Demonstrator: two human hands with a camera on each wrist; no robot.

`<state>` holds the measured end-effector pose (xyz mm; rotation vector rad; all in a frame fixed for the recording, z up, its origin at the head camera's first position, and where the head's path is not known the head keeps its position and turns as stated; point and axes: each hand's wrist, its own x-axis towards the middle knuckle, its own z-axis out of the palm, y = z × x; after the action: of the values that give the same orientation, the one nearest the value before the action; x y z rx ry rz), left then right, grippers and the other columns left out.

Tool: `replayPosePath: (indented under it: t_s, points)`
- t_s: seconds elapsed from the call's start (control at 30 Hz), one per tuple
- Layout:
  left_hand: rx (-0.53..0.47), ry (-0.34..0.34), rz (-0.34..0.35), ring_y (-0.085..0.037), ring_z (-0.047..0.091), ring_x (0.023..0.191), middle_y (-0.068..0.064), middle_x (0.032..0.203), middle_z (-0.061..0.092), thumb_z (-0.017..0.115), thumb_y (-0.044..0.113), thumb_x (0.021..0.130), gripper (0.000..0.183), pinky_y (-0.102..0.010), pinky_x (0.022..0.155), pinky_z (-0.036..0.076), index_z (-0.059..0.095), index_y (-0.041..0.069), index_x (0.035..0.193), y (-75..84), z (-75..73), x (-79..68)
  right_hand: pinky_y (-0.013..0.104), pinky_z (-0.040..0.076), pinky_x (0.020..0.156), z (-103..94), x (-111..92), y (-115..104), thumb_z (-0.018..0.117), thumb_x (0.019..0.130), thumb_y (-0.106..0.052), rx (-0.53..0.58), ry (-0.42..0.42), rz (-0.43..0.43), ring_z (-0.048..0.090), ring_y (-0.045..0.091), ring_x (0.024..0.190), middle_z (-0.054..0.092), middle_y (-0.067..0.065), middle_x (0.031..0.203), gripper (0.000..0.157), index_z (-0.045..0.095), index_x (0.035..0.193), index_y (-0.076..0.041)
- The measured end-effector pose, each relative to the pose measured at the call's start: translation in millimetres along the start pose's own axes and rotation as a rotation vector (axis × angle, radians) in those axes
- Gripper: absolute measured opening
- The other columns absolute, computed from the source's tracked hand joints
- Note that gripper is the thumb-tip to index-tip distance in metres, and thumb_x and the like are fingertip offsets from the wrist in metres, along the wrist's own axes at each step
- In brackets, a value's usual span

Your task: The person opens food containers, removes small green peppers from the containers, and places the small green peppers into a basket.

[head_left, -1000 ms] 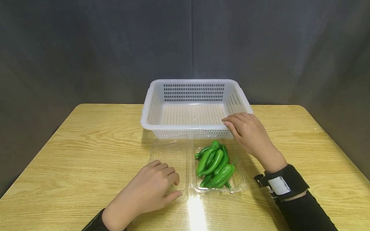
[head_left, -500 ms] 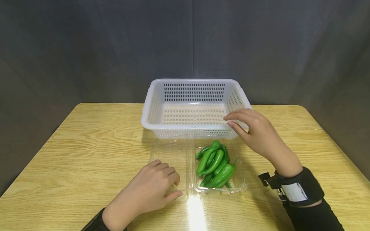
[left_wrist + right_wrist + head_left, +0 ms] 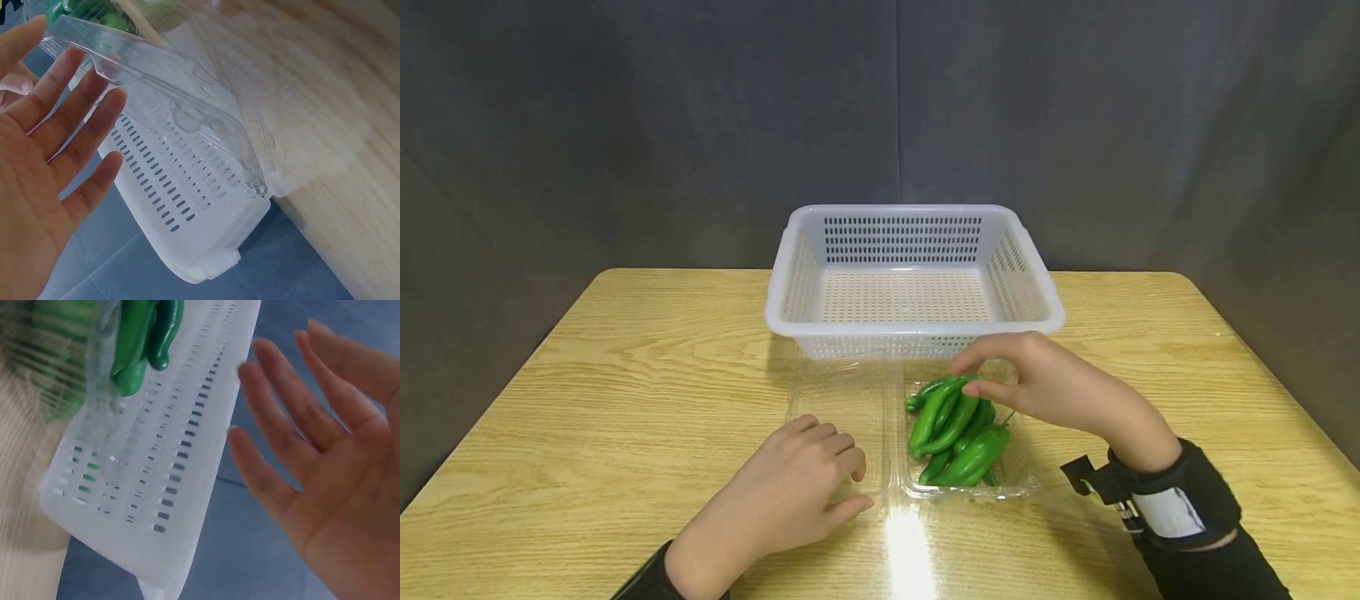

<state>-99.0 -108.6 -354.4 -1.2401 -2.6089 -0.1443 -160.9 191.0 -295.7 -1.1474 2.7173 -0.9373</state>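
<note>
Several green peppers (image 3: 976, 460) lie in a pile in one half of a clear plastic clamshell box (image 3: 1026, 482). Over the pile's far end hovers my right hand (image 3: 1043, 382), thumb and forefinger apart with a gap between them. The right wrist view shows that hand's fingers (image 3: 275, 437) loosely bent, holding nothing. My left hand (image 3: 793, 487) is low over the box's lid half (image 3: 850, 387), fingers relaxed. In the left wrist view its palm (image 3: 25, 187) holds nothing, and the fingertips appear near the clear lid edge; whether they touch it, I cannot tell.
Directly behind the box stands a white perforated plastic basket (image 3: 913, 328), with nothing seen inside. Both sit on a wood-grain table (image 3: 625, 400). A dark grey curtain (image 3: 700, 125) rises behind the table and along its sides.
My right hand first lifted slightly at the basket's front right rim, its thumb and fingers spreading, then came down and nearer to above the peppers. The left hand has stayed in place.
</note>
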Motion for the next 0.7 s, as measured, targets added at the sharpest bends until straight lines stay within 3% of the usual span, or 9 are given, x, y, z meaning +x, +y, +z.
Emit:
replayPosePath:
  t_s: [0.23, 0.5, 0.7]
  points:
    - [-0.004, 0.007, 0.003, -0.012, 0.060, 0.078, 0.008, 0.083, 0.066, 0.074, 0.045, 0.084, 0.028, -0.031, 0.079, 0.048, 0.070, 0.018, 0.085, -0.4, -0.4, -0.3, 0.043, 0.053, 0.087, 3.2, -2, -4, 0.074, 0.087, -0.007, -0.018, -0.135, -0.022, 0.065, 0.019, 0.102, 0.070, 0.001, 0.108, 0.021, 0.073, 0.108, -0.008]
    - [-0.012, -0.006, -0.001, -0.012, 0.061, 0.079, 0.008, 0.084, 0.066, 0.073, 0.044, 0.085, 0.027, -0.032, 0.080, 0.048, 0.070, 0.018, 0.086, -0.1, -0.8, -0.4, 0.035, 0.054, 0.080, 11.4, -1, -11, 0.078, 0.083, -0.006, 0.016, -0.258, -0.001, 0.063, 0.016, 0.091, 0.067, -0.003, 0.100, 0.022, 0.073, 0.104, -0.011]
    - [-0.008, -0.005, -0.001, -0.012, 0.061, 0.080, 0.008, 0.085, 0.066, 0.073, 0.044, 0.085, 0.026, -0.033, 0.080, 0.048, 0.069, 0.018, 0.086, 0.6, 0.2, 0.3, 0.033, 0.054, 0.081, 16.0, -1, -15, 0.080, 0.081, -0.005, -0.024, -0.309, 0.033, 0.062, 0.013, 0.090, 0.067, -0.006, 0.095, 0.021, 0.073, 0.099, -0.012]
